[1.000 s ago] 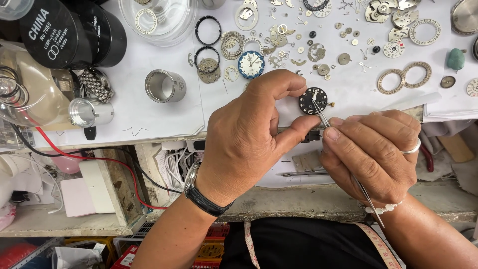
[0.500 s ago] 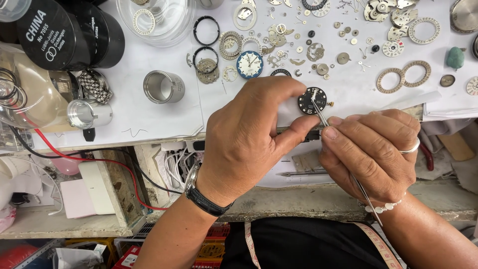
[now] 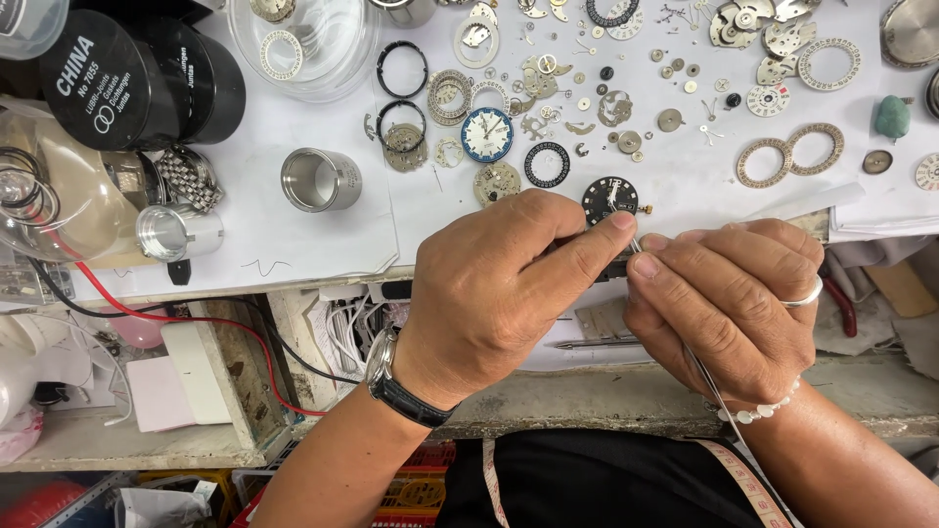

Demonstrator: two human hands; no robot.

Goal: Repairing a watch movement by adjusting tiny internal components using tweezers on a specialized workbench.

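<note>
Watch movement with a black dial (image 3: 610, 198) sits at the white surface (image 3: 293, 225) edge, its lower half hidden behind the left hand (image 3: 499, 284), whose fingers (image 3: 587, 246) pinch it. Right hand (image 3: 729, 303) fingers close on thin tweezers (image 3: 709, 386), tip hidden.

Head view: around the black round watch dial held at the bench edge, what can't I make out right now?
- Black round watch dial: its lower part, hidden by the left hand.
- Thin metal tool: its tip, hidden between the left thumb and the right hand; contact with the dial cannot be told.
- Silver round metal case: cut off by the frame's right edge.
- Small loose watch parts: too small to identify.
</note>
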